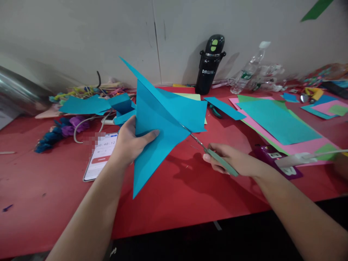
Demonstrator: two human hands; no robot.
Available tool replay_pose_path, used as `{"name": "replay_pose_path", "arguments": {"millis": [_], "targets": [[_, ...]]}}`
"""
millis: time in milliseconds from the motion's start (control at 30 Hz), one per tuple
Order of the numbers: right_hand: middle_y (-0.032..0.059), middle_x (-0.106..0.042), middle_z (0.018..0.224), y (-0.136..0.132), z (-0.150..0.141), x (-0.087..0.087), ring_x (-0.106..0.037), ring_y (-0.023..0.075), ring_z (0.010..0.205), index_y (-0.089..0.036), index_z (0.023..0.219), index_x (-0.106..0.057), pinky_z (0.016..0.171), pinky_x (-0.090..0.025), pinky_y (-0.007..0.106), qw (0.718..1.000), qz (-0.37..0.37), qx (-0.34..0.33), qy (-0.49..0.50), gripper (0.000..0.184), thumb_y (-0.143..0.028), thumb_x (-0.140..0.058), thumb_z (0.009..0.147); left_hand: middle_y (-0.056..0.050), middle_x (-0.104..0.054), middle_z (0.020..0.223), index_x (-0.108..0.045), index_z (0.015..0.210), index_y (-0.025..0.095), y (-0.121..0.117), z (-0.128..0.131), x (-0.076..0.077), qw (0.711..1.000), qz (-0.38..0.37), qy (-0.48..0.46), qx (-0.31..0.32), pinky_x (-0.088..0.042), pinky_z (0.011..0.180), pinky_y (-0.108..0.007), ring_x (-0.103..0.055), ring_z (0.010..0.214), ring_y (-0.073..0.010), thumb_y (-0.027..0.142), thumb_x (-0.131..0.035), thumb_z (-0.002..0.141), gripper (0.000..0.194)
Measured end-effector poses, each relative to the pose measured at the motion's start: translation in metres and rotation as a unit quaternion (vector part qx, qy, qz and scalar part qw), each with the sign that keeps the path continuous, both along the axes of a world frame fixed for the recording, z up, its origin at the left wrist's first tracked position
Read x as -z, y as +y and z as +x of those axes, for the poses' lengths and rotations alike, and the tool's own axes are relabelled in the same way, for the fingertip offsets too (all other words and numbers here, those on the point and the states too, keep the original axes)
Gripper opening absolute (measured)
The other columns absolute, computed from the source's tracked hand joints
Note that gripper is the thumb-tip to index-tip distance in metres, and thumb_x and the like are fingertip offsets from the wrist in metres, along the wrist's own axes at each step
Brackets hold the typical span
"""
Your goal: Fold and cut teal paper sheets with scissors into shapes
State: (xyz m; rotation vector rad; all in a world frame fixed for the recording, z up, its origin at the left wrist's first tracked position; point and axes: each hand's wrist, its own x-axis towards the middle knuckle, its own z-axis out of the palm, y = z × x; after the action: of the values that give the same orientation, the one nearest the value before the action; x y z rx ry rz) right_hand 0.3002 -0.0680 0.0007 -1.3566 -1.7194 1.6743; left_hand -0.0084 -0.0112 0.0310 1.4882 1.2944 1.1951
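Observation:
My left hand (pixel 133 139) grips a large sheet of blue paper (pixel 154 127) near its left edge, thumb on the front face and fingers hidden behind. The sheet is held up above the red table, with pointed corners at top and bottom. My right hand (pixel 225 159) is wrapped around the green handle of a pair of scissors (pixel 221 162). Its metal blades reach left to the paper's right side, where the sheet is partly cut and one flap stands apart behind the other. How far the blades are apart I cannot tell.
On the red table (pixel 152 221) a lit phone (pixel 100 159) lies left. Blue paper pieces (pixel 84 105) and a black bottle (pixel 210 67) are behind. Stacked coloured sheets (pixel 280 121), a clear bottle (pixel 248 72) and a purple item (pixel 292 172) under a white stick-like tool (pixel 296 159) are right.

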Motion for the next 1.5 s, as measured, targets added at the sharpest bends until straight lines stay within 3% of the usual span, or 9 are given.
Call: {"name": "replay_pose_path", "arguments": {"millis": [367, 633, 933, 1500], "targets": [[-0.0041, -0.047, 0.062, 0.0022, 0.0007, -0.0049, -0.043, 0.0109, 0.05, -0.023, 0.079, -0.042, 0.049, -0.037, 0.028, 0.999, 0.0, -0.038, 0.024, 0.041, -0.058, -0.061, 0.09, -0.008, -0.07, 0.128, -0.062, 0.126, 0.024, -0.0028, 0.0034, -0.0028, 1.0, 0.005, -0.013, 0.016, -0.061, 0.09, -0.051, -0.068, 0.111, -0.035, 0.032, -0.084, 0.07, 0.061], [-0.0046, -0.047, 0.062, 0.0021, -0.0007, -0.0027, -0.043, 0.0105, 0.05, -0.023, 0.079, -0.043, 0.048, -0.035, 0.027, 0.999, 0.005, -0.029, 0.028, 0.041, -0.058, -0.06, 0.091, -0.009, -0.068, 0.129, -0.063, 0.127, 0.024, -0.002, 0.0036, 0.0016, 1.0, 0.005, -0.003, 0.014, -0.057, 0.096, -0.058, -0.067, 0.113, -0.0363, 0.032, -0.084, 0.07, 0.062], [-0.0052, -0.046, 0.062, 0.0032, -0.0006, -0.0018, -0.04, 0.0096, 0.048, -0.023, 0.08, -0.044, 0.046, -0.035, 0.027, 0.999, -0.013, -0.033, 0.04, 0.043, -0.063, -0.057, 0.091, -0.008, -0.069, 0.127, -0.064, 0.125, 0.024, -0.0056, 0.0062, -0.0042, 0.999, -0.013, -0.024, 0.017, -0.056, 0.097, -0.059, -0.066, 0.114, -0.0375, 0.03, -0.083, 0.069, 0.059], [-0.0065, -0.042, 0.062, -0.0005, 0.0017, -0.0065, -0.038, 0.0094, 0.05, -0.023, 0.078, -0.039, 0.049, -0.034, 0.028, 0.998, 0.003, -0.055, 0.029, 0.042, -0.059, -0.054, 0.095, -0.006, -0.071, 0.124, -0.065, 0.119, 0.028, -0.0034, 0.0, -0.0052, 1.0, -0.003, -0.003, -0.018, -0.063, 0.085, -0.049, -0.07, 0.107, -0.0335, 0.032, -0.084, 0.069, 0.053]]}}
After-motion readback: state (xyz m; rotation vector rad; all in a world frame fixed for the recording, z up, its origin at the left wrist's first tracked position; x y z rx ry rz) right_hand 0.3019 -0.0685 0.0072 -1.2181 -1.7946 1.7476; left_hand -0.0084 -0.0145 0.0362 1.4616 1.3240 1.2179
